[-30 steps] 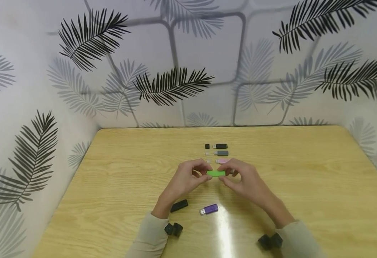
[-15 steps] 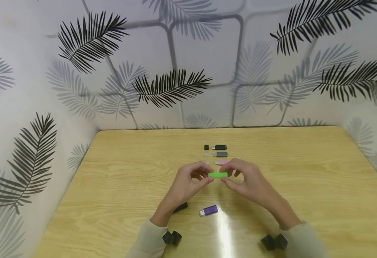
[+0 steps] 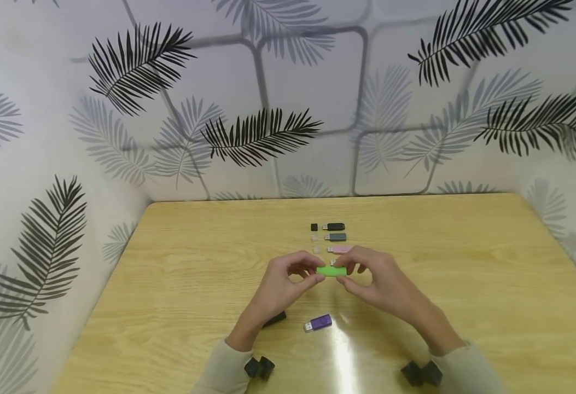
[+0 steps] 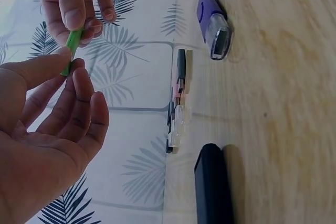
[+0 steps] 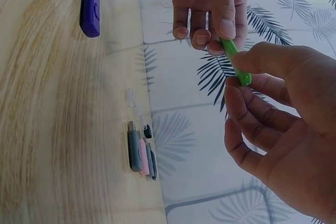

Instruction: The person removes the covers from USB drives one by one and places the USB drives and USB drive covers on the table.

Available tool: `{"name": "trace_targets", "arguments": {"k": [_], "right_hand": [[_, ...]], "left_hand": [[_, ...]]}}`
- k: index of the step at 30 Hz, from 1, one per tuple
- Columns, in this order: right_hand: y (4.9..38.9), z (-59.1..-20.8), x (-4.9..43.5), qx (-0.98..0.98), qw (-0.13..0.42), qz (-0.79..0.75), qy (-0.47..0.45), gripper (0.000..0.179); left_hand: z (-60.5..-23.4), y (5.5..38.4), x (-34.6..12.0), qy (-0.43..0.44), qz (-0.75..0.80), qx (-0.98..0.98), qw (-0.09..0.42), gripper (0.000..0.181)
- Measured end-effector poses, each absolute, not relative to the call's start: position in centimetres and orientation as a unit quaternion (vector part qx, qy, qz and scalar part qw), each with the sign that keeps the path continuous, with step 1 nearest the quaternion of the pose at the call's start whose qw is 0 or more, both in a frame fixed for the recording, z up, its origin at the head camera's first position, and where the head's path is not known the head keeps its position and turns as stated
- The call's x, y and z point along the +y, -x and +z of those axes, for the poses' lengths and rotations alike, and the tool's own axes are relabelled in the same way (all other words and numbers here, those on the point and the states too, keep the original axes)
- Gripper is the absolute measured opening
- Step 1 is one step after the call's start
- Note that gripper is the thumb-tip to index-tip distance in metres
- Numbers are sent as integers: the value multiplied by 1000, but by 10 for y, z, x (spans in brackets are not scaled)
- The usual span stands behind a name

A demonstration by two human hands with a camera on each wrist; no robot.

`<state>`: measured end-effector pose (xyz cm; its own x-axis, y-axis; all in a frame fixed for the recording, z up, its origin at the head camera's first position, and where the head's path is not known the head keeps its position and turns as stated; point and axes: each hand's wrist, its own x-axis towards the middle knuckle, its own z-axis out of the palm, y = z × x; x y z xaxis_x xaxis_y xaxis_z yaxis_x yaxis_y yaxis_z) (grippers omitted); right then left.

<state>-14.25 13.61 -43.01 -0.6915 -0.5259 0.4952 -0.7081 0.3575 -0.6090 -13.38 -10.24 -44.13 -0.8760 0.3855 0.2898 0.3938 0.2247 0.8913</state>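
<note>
Above the table, a green USB flash drive (image 3: 331,271) is held lengthwise between both hands. My left hand (image 3: 288,282) pinches its left end between thumb and forefinger. Its right end is pinched the same way by my right hand (image 3: 377,276). In the left wrist view the green drive (image 4: 74,39) spans the two sets of fingertips, which cover its ends. The right wrist view shows the green drive (image 5: 234,61) tilted; no metal plug can be seen on it. Nearer to me, a purple flash drive (image 3: 318,323) with a clear cap lies on the table.
Beyond the hands lie a black drive (image 3: 334,226), a grey drive (image 3: 336,237) and a pink drive (image 3: 339,249), with small caps to their left. Another plug (image 3: 333,262) shows behind the green drive. A black stick-like object (image 4: 212,187) lies near my left forearm.
Both hands keep their pinch on the green flash drive. The right hand has shifted slightly right, and a plug behind the green drive has come into sight. The head view has tilted a little.
</note>
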Motion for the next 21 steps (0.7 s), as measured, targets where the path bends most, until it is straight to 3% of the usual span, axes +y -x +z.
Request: {"name": "trace_targets", "arguments": {"k": [21], "right_hand": [[134, -412, 137, -809, 123, 426, -386, 29]], "left_hand": [[-426, 128, -103, 276, -577, -768, 16, 18]]}}
